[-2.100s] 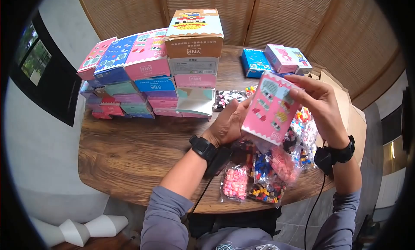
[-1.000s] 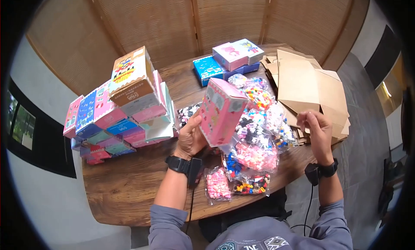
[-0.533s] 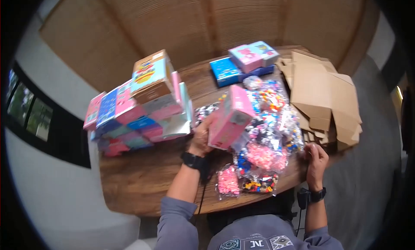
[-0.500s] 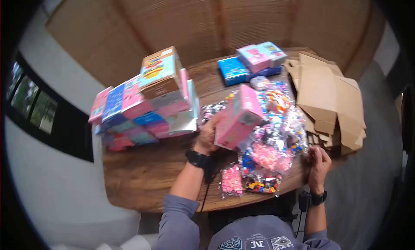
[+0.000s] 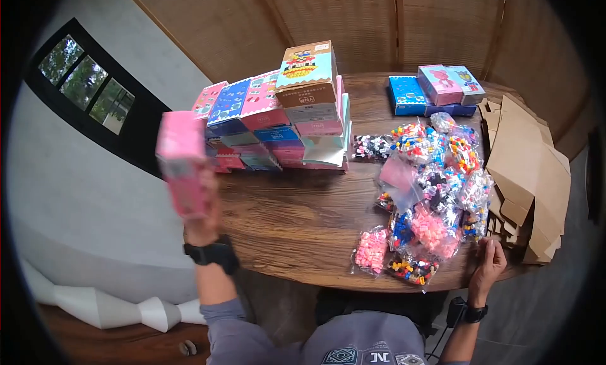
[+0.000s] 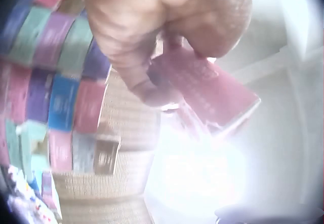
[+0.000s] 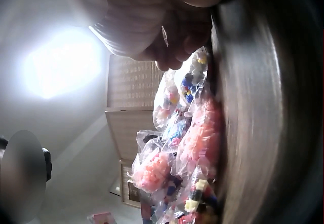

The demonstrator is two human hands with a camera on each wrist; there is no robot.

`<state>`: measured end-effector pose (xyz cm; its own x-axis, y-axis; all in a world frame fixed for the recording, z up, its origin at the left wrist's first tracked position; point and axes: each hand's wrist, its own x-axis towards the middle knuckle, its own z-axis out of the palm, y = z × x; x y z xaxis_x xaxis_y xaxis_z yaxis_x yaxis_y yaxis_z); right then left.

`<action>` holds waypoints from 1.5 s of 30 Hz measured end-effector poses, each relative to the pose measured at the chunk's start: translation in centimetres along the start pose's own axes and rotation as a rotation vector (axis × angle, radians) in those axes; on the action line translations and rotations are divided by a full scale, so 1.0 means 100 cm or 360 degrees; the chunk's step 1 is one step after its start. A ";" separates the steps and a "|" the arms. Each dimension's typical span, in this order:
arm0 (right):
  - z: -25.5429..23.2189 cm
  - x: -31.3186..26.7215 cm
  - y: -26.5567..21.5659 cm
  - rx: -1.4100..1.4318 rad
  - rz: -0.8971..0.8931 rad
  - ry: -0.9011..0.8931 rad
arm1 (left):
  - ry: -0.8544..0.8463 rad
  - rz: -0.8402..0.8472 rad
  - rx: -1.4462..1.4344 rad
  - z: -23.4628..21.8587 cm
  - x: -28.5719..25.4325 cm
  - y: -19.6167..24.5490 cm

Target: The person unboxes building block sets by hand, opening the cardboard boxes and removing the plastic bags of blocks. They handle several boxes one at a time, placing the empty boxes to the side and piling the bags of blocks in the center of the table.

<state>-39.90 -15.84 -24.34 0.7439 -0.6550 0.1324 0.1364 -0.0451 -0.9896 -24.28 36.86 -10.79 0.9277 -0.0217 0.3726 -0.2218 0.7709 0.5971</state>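
Observation:
My left hand (image 5: 209, 215) grips a pink toy-brick box (image 5: 182, 151), held up at the left of the table in front of the stacked boxes' left end. The left wrist view shows thumb and fingers around one end of the pink box (image 6: 205, 89). My right hand (image 5: 488, 265) rests at the table's front right edge, fingers loosely curled with nothing in them. Clear bags of small coloured bricks (image 5: 435, 182) lie in a heap just beyond it. One bag of pink bricks (image 5: 371, 250) lies apart at the heap's front left.
A wall of stacked toy boxes (image 5: 259, 119) stands at the back left, topped by a brown box (image 5: 307, 74). Several boxes (image 5: 409, 95) sit at the back right. Flattened cardboard (image 5: 524, 169) leans over the table's right edge. A window (image 5: 85, 81) is at left.
My left hand has carried the pink box from beside the brick bags far to the left. My right hand let go of the box earlier and moved down to the table edge. The view has shifted.

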 end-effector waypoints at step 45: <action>0.005 -0.004 -0.005 -0.0140 0.0082 -0.0021 | 0.1322 0.0043 0.1828 -0.157 0.127 0.070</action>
<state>-39.89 -15.19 -23.85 0.7569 -0.6484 0.0816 0.0402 -0.0784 -0.9961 -9.36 52.02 -13.03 0.7341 0.6695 0.1137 0.0140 -0.1823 0.9831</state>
